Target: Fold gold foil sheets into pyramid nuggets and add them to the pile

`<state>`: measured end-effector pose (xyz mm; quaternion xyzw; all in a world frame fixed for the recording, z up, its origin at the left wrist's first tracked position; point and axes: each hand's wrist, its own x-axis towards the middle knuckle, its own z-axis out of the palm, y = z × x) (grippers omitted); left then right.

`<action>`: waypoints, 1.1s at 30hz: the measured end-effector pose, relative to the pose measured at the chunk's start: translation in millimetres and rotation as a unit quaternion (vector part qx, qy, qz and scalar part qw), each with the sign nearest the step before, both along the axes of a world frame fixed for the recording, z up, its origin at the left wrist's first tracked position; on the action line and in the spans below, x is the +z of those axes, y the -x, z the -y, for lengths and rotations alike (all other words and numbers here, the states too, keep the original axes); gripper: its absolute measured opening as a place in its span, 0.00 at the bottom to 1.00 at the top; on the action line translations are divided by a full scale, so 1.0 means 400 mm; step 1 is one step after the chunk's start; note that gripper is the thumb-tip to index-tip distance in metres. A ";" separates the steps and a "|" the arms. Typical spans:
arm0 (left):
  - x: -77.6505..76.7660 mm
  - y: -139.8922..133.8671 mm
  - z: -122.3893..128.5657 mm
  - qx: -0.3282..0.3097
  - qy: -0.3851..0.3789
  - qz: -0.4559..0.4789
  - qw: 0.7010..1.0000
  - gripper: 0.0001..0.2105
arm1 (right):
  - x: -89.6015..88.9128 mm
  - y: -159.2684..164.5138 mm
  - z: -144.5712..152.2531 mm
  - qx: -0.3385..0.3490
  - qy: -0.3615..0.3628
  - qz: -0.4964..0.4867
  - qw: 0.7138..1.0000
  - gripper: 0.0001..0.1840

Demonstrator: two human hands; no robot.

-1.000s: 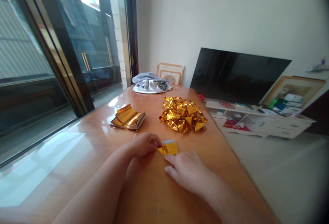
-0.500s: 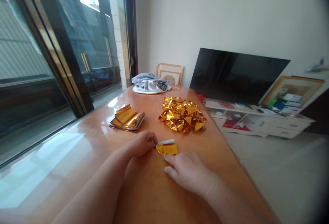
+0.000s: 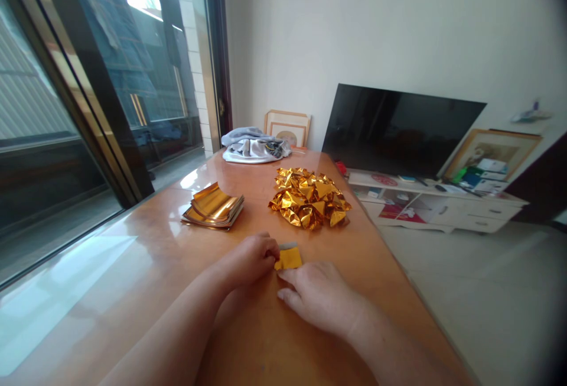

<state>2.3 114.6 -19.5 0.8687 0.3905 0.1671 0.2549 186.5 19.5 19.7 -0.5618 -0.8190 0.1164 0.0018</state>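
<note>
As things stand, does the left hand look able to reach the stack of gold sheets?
Probably yes: the stack of gold sheets lies just beyond the left hand, slightly to its left, and I see nothing between them. The hand is at the folded gold piece, so it would likely leave that first.

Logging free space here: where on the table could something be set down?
Bare table shows left of the left forearm and in a strip between the foil stack and the foil pile. Crowded: around the small foil piece, by the left hand and right hand; the far end, by the cloth bundle.
</note>
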 end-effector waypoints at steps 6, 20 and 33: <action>-0.010 0.004 0.004 -0.003 -0.002 -0.026 1.000 0.06 | -0.014 -0.047 -0.055 -0.030 -0.005 -0.073 0.997 0.16; 0.004 0.005 0.011 -0.012 -0.003 -0.039 0.999 0.07 | -0.079 -0.104 -0.122 -0.110 -0.054 -0.142 0.982 0.09; 0.006 0.008 0.005 -0.022 -0.016 -0.032 0.999 0.11 | -0.066 -0.087 -0.107 0.010 -0.079 -0.099 0.992 0.11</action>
